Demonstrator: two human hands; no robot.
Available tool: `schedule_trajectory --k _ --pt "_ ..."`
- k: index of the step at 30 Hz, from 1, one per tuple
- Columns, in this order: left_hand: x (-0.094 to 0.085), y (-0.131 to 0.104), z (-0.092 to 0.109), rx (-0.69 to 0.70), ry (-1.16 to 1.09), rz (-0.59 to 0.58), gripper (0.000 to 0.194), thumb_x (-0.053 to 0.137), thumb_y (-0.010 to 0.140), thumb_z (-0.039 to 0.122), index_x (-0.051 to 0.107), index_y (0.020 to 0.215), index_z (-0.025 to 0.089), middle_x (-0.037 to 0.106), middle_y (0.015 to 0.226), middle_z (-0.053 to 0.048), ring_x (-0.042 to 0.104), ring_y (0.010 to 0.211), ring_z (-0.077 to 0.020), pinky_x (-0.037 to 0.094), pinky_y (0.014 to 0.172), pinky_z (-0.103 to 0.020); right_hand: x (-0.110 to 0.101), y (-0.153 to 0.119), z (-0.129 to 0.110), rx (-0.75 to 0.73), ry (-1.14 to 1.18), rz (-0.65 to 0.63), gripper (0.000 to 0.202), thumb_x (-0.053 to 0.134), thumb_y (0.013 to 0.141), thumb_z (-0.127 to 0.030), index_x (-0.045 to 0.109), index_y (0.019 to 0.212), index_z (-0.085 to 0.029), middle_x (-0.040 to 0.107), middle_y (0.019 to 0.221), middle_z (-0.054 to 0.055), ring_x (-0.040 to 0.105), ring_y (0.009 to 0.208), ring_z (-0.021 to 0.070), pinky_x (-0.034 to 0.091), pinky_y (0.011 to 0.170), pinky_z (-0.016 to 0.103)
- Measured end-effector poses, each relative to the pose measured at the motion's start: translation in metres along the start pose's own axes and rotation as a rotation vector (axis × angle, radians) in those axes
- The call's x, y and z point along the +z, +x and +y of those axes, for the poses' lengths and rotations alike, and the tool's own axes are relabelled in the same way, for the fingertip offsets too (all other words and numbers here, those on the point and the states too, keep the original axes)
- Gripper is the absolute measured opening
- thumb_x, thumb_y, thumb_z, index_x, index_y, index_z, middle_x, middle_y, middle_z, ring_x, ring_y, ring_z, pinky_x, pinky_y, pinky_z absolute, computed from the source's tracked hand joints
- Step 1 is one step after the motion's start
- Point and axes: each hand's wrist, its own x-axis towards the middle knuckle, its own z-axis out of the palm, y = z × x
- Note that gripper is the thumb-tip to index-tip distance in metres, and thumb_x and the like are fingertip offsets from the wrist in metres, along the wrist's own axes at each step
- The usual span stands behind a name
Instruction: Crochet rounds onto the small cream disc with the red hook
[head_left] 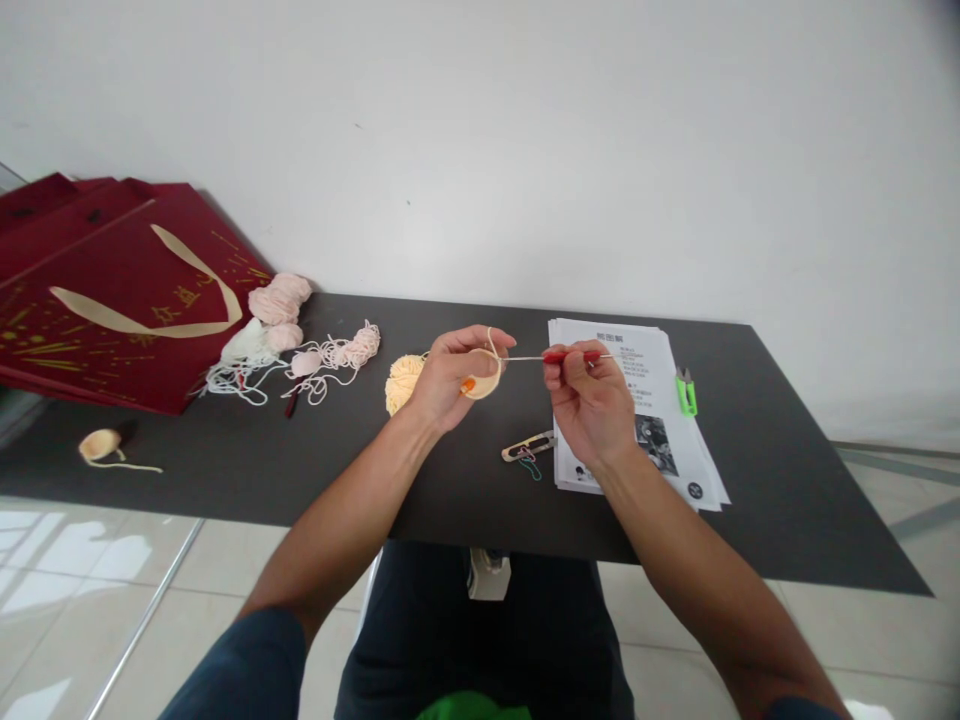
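Green cloth (474, 706) is glimpsed bottom-centre as yellow crochet (489, 382) is pinched mid-frame by left hand (452, 376), a hook (555, 356) by right hand (595, 405), yarn (492, 343) best kept evenly taut.

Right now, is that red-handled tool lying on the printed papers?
No, the red-handled tool is held in the right hand, pointing toward the left hand.

There are two hands (454, 375) (592, 400), one red-handled hook (555, 356), two pale-yellow yarn pieces (486, 384) (100, 443), one yellow yarn ball (403, 383), two snips (686, 393) (527, 446) and one paper stack (660, 370).
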Motion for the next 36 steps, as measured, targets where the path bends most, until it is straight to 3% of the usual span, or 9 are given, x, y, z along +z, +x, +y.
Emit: schedule_trajectory --k 3,6,11,15,18,25,31,36 --pt "0.002 -0.001 -0.006 0.05 0.122 0.022 0.017 0.087 0.063 0.019 0.081 0.08 0.017 0.07 0.068 -0.001 0.055 0.056 -0.0083 0.041 0.055 -0.022 0.001 -0.001 0.003 0.098 0.072 0.054 0.022 0.091 0.076 -0.034 0.072 0.081 -0.024 0.082 0.088 -0.004 0.071 0.07 0.0025 0.06 0.067 0.008" --pt "0.004 -0.001 -0.014 0.078 0.215 0.058 0.022 0.088 0.068 0.024 0.082 0.088 0.016 0.074 0.077 -0.003 0.061 0.063 -0.0107 0.046 0.059 -0.024 0.005 -0.005 0.009 0.105 0.069 0.087 0.02 0.089 0.079 -0.035 0.073 0.086 -0.025 0.083 0.093 -0.003 0.076 0.077 0.0039 0.064 0.076 0.01" --pt "0.008 -0.002 -0.019 0.135 0.234 0.13 0.053 0.084 0.072 0.019 0.076 0.125 0.021 0.068 0.075 0.003 0.057 0.061 -0.0079 0.046 0.06 -0.022 0.012 -0.011 0.017 0.006 -0.037 0.12 0.013 0.082 0.087 -0.032 0.074 0.093 -0.024 0.084 0.095 -0.001 0.079 0.082 0.0073 0.066 0.083 0.017" --pt "0.012 -0.004 -0.02 0.156 0.28 0.163 0.066 0.082 0.074 0.02 0.068 0.138 0.02 0.067 0.075 0.004 0.056 0.06 -0.0076 0.047 0.061 -0.022 0.012 -0.011 0.019 -0.017 -0.077 0.144 0.012 0.081 0.088 -0.033 0.073 0.093 -0.025 0.083 0.096 -0.002 0.078 0.081 0.0075 0.066 0.082 0.018" --pt "0.014 -0.005 -0.019 0.16 0.315 0.173 0.064 0.082 0.074 0.021 0.068 0.137 0.02 0.07 0.077 0.002 0.058 0.063 -0.0085 0.05 0.064 -0.023 0.011 -0.009 0.018 -0.018 -0.079 0.148 0.016 0.083 0.086 -0.035 0.073 0.092 -0.025 0.083 0.094 -0.002 0.077 0.079 0.0077 0.066 0.08 0.019" --pt "0.013 -0.005 -0.019 0.21 0.337 0.223 0.042 0.078 0.071 0.017 0.078 0.113 0.019 0.07 0.083 0.0 0.062 0.069 -0.0107 0.051 0.062 -0.022 0.009 -0.008 0.017 -0.043 -0.085 0.133 0.014 0.08 0.088 -0.034 0.071 0.091 -0.025 0.082 0.093 -0.003 0.075 0.077 0.007 0.065 0.076 0.018" --pt "0.016 -0.008 -0.015 0.216 0.454 0.218 0.044 0.075 0.071 0.016 0.079 0.114 0.02 0.066 0.079 0.001 0.058 0.065 -0.0097 0.05 0.062 -0.023 0.009 -0.009 0.018 -0.06 -0.082 0.104 0.013 0.08 0.088 -0.033 0.07 0.091 -0.026 0.081 0.093 -0.003 0.074 0.077 0.007 0.064 0.076 0.019" --pt "0.017 -0.01 -0.017 0.255 0.419 0.193 0.044 0.074 0.074 0.017 0.077 0.118 0.021 0.066 0.081 0.002 0.056 0.065 -0.0088 0.049 0.062 -0.022 0.009 -0.009 0.017 -0.055 -0.092 0.111 0.015 0.081 0.087 -0.036 0.069 0.091 -0.026 0.081 0.094 -0.003 0.073 0.078 0.0083 0.064 0.076 0.022"
